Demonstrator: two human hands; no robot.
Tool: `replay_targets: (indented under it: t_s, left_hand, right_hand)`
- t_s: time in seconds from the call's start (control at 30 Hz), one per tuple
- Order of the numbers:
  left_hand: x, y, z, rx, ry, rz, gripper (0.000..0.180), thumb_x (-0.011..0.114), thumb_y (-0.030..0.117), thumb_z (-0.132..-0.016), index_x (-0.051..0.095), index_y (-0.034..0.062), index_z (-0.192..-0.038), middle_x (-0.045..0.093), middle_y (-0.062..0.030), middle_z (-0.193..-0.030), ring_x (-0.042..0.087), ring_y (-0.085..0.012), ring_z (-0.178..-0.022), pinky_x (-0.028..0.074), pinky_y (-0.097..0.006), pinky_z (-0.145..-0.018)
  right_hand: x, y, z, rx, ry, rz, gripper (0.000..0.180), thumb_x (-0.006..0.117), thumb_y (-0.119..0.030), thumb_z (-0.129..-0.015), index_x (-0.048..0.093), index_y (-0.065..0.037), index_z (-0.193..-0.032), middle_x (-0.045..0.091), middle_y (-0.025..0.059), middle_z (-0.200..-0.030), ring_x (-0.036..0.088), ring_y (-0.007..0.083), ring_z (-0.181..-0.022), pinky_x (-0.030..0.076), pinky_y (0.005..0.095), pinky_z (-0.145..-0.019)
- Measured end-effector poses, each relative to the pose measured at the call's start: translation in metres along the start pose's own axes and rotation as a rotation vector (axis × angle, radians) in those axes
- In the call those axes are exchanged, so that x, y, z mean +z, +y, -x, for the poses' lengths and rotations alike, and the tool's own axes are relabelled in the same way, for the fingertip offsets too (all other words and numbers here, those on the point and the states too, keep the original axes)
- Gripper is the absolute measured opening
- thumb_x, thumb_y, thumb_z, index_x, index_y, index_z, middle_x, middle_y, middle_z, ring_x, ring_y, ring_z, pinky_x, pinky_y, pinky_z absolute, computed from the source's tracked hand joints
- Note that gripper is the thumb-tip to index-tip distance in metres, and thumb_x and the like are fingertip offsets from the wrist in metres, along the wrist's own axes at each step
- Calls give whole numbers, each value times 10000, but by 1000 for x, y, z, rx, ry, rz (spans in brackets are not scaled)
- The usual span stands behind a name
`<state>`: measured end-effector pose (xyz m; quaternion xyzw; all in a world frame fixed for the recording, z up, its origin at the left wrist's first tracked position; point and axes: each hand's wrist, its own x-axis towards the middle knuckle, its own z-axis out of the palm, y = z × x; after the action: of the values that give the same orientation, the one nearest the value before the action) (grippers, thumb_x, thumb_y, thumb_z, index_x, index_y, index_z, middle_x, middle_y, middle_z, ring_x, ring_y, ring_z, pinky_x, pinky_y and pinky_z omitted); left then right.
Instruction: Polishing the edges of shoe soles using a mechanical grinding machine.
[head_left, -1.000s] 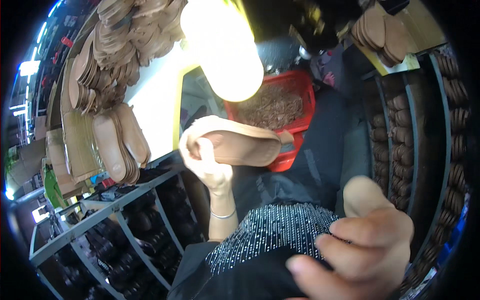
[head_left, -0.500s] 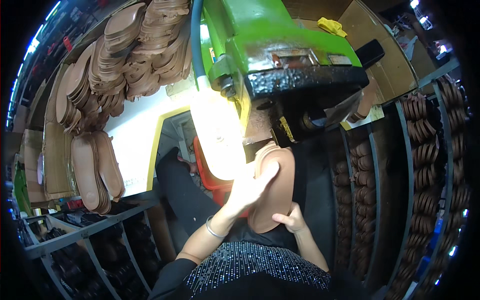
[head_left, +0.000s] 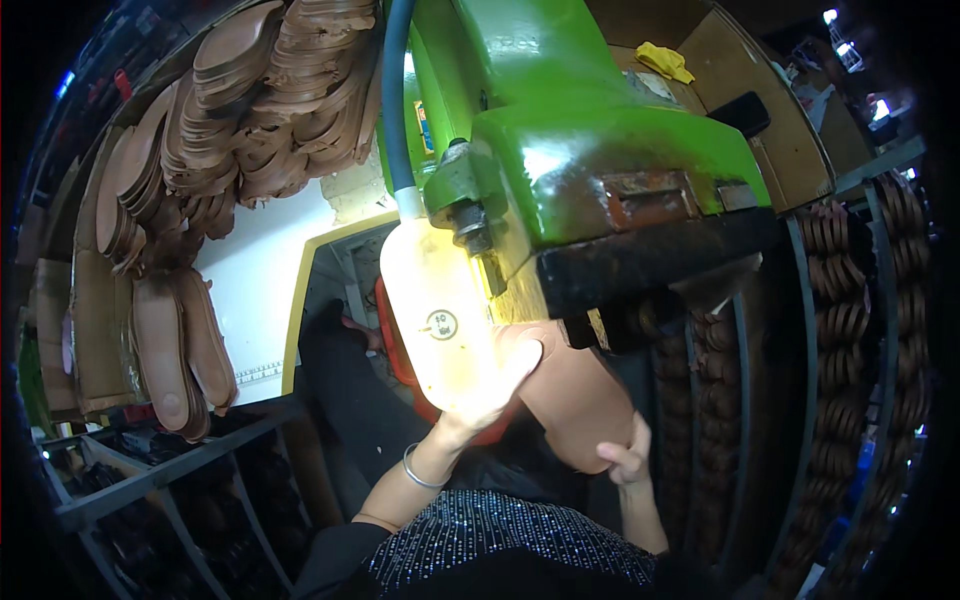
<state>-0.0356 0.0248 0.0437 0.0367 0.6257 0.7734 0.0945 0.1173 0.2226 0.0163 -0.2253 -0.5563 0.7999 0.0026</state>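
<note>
A brown shoe sole [head_left: 577, 400] is held slanting between both hands, below the black front of a green machine [head_left: 610, 150]. Its upper end lies close under the machine head, and its lower end points toward my right side. My left hand [head_left: 500, 385] grips the upper left edge with the thumb on top; its fingers are partly lost in the glare. At the lower end, my right hand [head_left: 628, 458] pinches the sole, thumb on the upper face and fingers behind. A bright lamp [head_left: 440, 310] shines directly beside my left hand.
Heaps of brown soles [head_left: 215, 130] fill a carton at the upper left, and a smaller stack [head_left: 170, 350] lies on the white tabletop [head_left: 255, 300]. Racks packed with soles [head_left: 840, 320] stand at right. A red bin [head_left: 395, 345] sits below the lamp. A yellow cloth [head_left: 664, 62] lies in a box behind.
The sole has turned from nearly upright to a slant, its lower end swinging right with my right hand. My left hand keeps its upper part. The machine and lamp appear lower in view.
</note>
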Motion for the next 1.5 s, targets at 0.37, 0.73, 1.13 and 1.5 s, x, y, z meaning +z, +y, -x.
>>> replay_targets:
  t_s: [0.37,0.73,1.13,1.5]
  left_hand:
    - [-22,-4,3,134,25,46,170,666,68,-815,624,-29,-948,647,-66,-906,609,-125,-805,491,-252,-741]
    - [-37,7,9,92,-5,-44,319,621,29,-785,569,-86,-1077,655,-114,-983,628,-150,-881,494,-270,-804]
    - [-64,14,11,42,133,157,341,670,26,-745,580,-105,-1047,659,-134,-926,637,-173,-809,511,-265,-750]
    - [-116,16,43,-101,228,101,460,670,67,-693,536,-119,-1092,635,-137,-1012,618,-178,-907,469,-282,-858]
  right_hand:
    - [13,-78,-83,-335,98,53,451,624,-102,-736,455,46,-1127,563,134,-1062,551,180,-997,425,287,-907]
    - [3,-46,-93,-257,110,-85,350,643,-115,-814,539,50,-1105,601,86,-1042,572,145,-951,441,271,-869]
    - [56,-69,-102,-359,86,1,277,597,-63,-820,538,32,-1073,595,57,-943,560,109,-848,436,231,-799]
    - [93,-58,-95,-292,-58,63,252,581,15,-797,558,34,-1047,620,56,-962,584,112,-883,443,238,-816]
